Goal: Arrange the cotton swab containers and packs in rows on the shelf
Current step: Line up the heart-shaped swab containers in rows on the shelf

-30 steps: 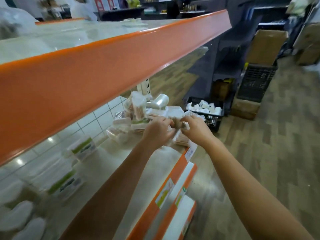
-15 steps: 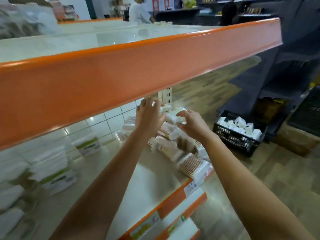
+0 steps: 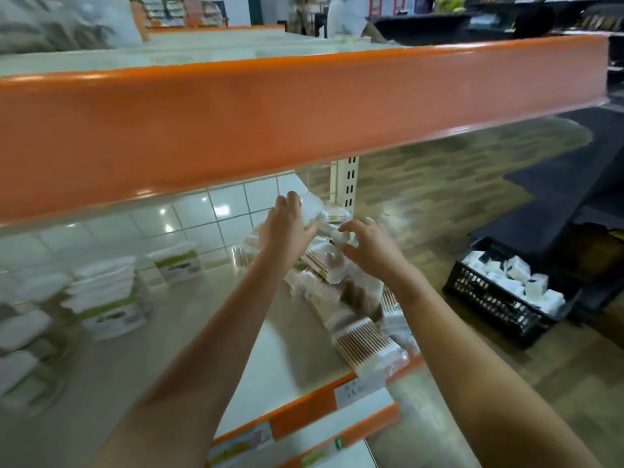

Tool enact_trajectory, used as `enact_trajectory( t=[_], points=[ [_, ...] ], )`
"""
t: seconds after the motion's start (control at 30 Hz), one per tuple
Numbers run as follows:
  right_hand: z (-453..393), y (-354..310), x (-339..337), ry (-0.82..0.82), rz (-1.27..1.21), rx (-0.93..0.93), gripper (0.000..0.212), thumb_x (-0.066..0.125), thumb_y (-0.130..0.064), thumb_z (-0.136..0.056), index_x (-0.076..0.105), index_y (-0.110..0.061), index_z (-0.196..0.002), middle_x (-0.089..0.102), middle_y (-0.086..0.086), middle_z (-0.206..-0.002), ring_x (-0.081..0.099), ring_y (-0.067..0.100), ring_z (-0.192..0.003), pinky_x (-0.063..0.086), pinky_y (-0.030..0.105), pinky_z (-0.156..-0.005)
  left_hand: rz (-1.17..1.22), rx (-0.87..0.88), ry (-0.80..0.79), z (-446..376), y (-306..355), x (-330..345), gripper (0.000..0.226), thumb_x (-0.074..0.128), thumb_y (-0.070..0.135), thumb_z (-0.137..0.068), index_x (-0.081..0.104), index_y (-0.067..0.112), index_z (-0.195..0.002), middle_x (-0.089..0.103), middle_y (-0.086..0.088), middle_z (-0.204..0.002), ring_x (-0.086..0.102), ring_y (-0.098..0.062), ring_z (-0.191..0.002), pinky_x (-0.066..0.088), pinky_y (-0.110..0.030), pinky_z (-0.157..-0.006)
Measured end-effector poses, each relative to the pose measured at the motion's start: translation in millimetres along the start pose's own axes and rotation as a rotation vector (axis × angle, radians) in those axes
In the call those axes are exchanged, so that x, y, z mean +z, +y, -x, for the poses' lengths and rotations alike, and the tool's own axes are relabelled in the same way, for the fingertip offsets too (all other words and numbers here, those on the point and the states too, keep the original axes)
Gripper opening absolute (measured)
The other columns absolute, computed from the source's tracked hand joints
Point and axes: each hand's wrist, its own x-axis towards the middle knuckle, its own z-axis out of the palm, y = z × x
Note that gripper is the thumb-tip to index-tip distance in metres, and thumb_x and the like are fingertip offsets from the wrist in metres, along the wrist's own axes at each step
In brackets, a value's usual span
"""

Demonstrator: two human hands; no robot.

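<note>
A loose heap of cotton swab packs (image 3: 351, 295) lies at the right end of the cream shelf (image 3: 216, 319). One flat pack with brown sticks (image 3: 363, 341) sits at the shelf's front edge. My left hand (image 3: 283, 228) is raised over the back of the heap and grips a clear round container (image 3: 312, 211). My right hand (image 3: 369, 246) is beside it, fingers curled on a small white container end (image 3: 344, 237). Both hands seem to be on the same clear container, but blur hides the join.
An orange shelf edge (image 3: 304, 113) runs across just above my hands. White and green packs (image 3: 111, 305) are stacked to the left against the tiled back wall. A black crate of white packets (image 3: 506, 295) stands on the floor at right. A person stands far behind.
The view has swung left and closer. My left hand rose from the heap's front to its back and closed on the clear container; my right hand followed up beside it.
</note>
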Motion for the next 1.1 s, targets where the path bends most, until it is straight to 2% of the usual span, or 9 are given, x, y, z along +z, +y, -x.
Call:
enact_trajectory(
  t=[0.1,0.23,0.33,0.4,0.53,0.67,0.83,0.93,1.1],
  points=[
    [-2,1,2,0.0,0.017,-0.037,0.038,0.056,-0.023,-0.09,0.055,-0.016,-0.127,0.053,0.009,-0.129,0.044,0.029,-0.12,0.034,0.033,-0.099,-0.064,-0.066,-0.024,3,0,-5,0.067,0.052,0.059,-0.088,0.034,0.007,-0.127,0.05,-0.013,-0.115,0.06,-0.031,-0.096,0.044,-0.033,-0.065],
    [-4,0,6,-0.016,-0.012,-0.046,0.036,0.054,-0.024,-0.091,0.056,-0.018,-0.127,0.053,0.007,-0.132,0.041,0.03,-0.122,0.032,0.033,-0.098,-0.066,-0.06,-0.026,9,0,-11,0.063,0.056,0.049,-0.089,0.033,0.005,-0.129,0.051,-0.016,-0.116,0.061,-0.031,-0.094,0.045,-0.034,-0.066],
    [-5,-4,6,-0.031,-0.018,-0.056,0.037,0.054,-0.024,-0.091,0.056,-0.018,-0.128,0.051,0.007,-0.133,0.041,0.029,-0.122,0.032,0.034,-0.1,0.02,-0.044,-0.028,14,-1,-14,0.058,0.061,0.044,-0.087,0.038,0.007,-0.126,0.048,-0.015,-0.117,0.053,-0.02,-0.08,0.041,-0.028,-0.066],
    [-5,-6,5,-0.037,-0.004,-0.061,0.037,0.054,-0.025,-0.092,0.055,-0.018,-0.128,0.05,0.008,-0.134,0.041,0.028,-0.123,0.034,0.035,-0.1,0.077,-0.045,-0.034,17,-2,-15,0.054,0.065,0.041,-0.085,0.043,0.013,-0.126,0.046,-0.014,-0.121,0.048,-0.015,-0.078,0.039,-0.025,-0.069],
    [-3,-8,4,-0.047,0.026,-0.078,0.038,0.054,-0.027,-0.091,0.054,-0.017,-0.128,0.05,0.009,-0.133,0.041,0.031,-0.122,0.034,0.037,-0.099,0.166,-0.068,-0.05,23,-5,-17,0.051,0.07,0.037,-0.082,0.049,0.022,-0.127,0.048,-0.012,-0.124,0.057,-0.022,-0.096,0.04,-0.026,-0.078],
    [0,-10,6,-0.06,0.042,-0.08,0.037,0.053,-0.032,-0.092,0.055,-0.018,-0.127,0.048,0.007,-0.134,0.038,0.031,-0.124,0.033,0.039,-0.1,0.217,-0.098,-0.027,30,-7,-20,0.052,0.07,0.031,-0.083,0.048,0.022,-0.129,0.05,-0.011,-0.125,0.056,-0.026,-0.107,0.036,-0.025,-0.08],
    [-1,-13,7,-0.081,0.056,-0.078,0.039,0.054,-0.034,-0.092,0.054,-0.019,-0.128,0.047,0.007,-0.136,0.036,0.031,-0.127,0.032,0.041,-0.102,0.266,-0.155,0.005,38,-8,-29,0.055,0.068,0.025,-0.084,0.044,0.019,-0.133,0.048,-0.012,-0.128,0.054,-0.029,-0.11,0.041,-0.031,-0.083],
    [0,-18,9,-0.063,0.027,-0.106,0.04,0.055,-0.036,-0.092,0.054,-0.017,-0.128,0.049,0.01,-0.134,0.038,0.032,-0.126,0.032,0.04,-0.103,0.316,-0.2,0.029,44,-9,-36,0.052,0.063,0.02,-0.085,0.045,0.021,-0.133,0.047,-0.01,-0.131,0.053,-0.029,-0.111,0.038,-0.028,-0.079],
    [9,-40,13,-0.03,-0.006,-0.196,0.036,0.054,-0.025,-0.092,0.055,-0.016,-0.126,0.05,0.009,-0.135,0.041,0.03,-0.125,0.034,0.04,-0.102,0.317,-0.226,0.057,63,-17,-53,0.053,0.064,0.023,-0.083,0.046,0.021,-0.133,0.048,-0.008,-0.131,0.052,-0.026,-0.109,0.036,-0.027,-0.077]
  ],
)
